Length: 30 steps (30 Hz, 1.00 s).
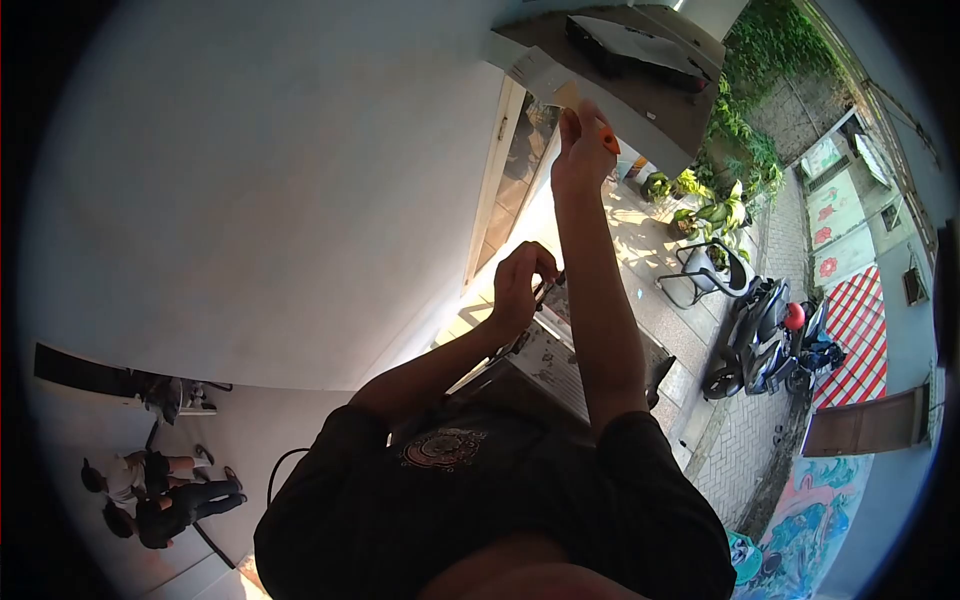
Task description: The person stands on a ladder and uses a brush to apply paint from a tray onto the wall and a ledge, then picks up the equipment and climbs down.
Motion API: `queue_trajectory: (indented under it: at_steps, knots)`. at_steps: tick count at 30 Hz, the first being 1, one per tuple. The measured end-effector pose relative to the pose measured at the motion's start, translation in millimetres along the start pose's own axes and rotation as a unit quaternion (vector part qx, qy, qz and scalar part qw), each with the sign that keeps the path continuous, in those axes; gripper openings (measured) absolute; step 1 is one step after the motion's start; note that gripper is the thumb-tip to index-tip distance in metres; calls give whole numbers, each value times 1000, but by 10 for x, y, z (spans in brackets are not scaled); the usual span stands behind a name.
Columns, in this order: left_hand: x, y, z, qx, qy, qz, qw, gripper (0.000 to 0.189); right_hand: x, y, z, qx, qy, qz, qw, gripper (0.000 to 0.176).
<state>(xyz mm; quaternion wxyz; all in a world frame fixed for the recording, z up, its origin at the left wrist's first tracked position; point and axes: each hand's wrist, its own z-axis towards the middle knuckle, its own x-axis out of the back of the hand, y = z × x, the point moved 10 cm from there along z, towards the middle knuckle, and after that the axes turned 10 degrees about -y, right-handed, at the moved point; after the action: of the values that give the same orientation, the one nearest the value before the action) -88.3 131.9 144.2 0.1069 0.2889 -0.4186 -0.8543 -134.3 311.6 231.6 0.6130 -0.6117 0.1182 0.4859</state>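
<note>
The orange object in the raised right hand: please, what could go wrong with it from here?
The orange object might slip, since the right hand holds it at the end of a stretched arm. If the hand drifts sideways, it could perhaps knock or scuff the pale wall. The left hand is bent close to a dark edge, so its fingers might catch there; whether it grips anything, I cannot tell.

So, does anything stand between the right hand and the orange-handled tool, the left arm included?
Nothing visible does: the right hand is closed around the orange-handled tool, and the left hand and its arm are lower down, clear of both.
</note>
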Motion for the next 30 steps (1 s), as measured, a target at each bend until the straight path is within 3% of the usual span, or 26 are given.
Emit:
queue_trajectory:
  at_steps: [4,8,10,11,13,15,17,21,30]
  knots:
    - [-66,-64,-203,5,-6,-14,1000,41,15,229,-3,-46,-26,71,996,29]
    - [-79,95,-293,6,-18,10,1000,39,-133,333,-8,-46,-62,42,996,24]
    - [-93,133,-356,-6,-32,37,999,38,-291,235,61,44,-126,-92,987,17]
    - [-93,137,-402,-7,-32,37,999,38,-300,290,90,44,-127,-92,987,17]
    - [-191,271,-447,-41,-78,104,991,35,-466,257,137,154,-168,-227,947,13]
    - [-208,246,-488,-31,-90,125,988,29,-557,368,258,174,-179,-251,935,12]
    - [-337,360,-520,-91,-143,216,962,30,-831,200,96,371,-196,-391,819,12]
    - [-356,384,-519,-105,-144,235,956,27,-993,246,67,421,-186,-419,782,10]
    - [-388,389,-518,-107,-174,216,955,18,-987,421,5,425,-180,-464,756,14]
